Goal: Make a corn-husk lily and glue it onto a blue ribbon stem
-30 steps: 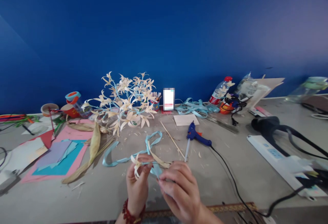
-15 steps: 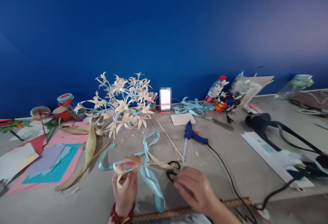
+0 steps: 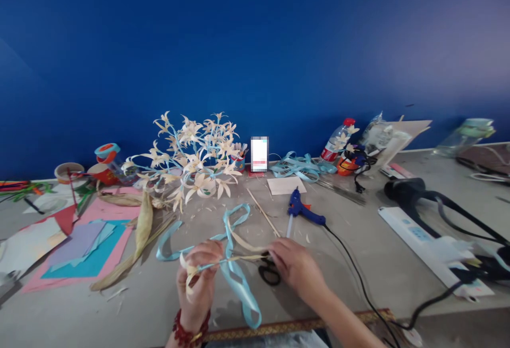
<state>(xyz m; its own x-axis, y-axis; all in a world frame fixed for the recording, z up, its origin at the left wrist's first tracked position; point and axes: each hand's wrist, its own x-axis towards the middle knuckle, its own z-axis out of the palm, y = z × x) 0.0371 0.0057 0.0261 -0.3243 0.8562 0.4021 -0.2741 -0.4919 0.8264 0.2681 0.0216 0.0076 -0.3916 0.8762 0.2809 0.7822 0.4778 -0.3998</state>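
My left hand is closed around a cream flower, whose stem is wrapped in light-blue ribbon. A long loose tail of that ribbon hangs down beside the hand, and more of it loops across the table behind. Pale thin strips run rightward from the stem area. At their right end, my right hand has its fingers pressed together. It partly covers the black-handled scissors; whether it pinches a strip or a scissor handle is hidden.
A blue glue gun lies behind my right hand, its cord running to the front edge. Finished flowers stand in a bunch at the back. Left are dried husks and coloured paper; right, a white power strip.
My right hand has moved forward and slightly left, from beside the scissors to over their upper handle, with fingertips at the strips' end. My left hand still holds the flower.
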